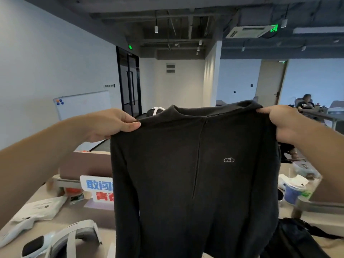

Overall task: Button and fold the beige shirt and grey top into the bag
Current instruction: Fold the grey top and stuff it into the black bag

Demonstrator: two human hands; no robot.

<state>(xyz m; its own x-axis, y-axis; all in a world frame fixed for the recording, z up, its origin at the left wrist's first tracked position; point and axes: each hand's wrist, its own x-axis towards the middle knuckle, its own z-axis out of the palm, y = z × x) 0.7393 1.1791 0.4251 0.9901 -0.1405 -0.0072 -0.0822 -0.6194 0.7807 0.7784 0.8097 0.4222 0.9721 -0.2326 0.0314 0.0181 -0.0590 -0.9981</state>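
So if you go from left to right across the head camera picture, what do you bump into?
Whiteboard → left hand → grey top → right hand → blue cup.

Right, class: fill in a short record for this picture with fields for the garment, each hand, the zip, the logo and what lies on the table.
garment: dark grey top, held up in the air, hanging full length
left hand: left hand pinching one shoulder
right hand: right hand gripping the other shoulder
zip: zip closed from the collar down
logo: small pale logo on the chest
table: white headset, white packet, black bag
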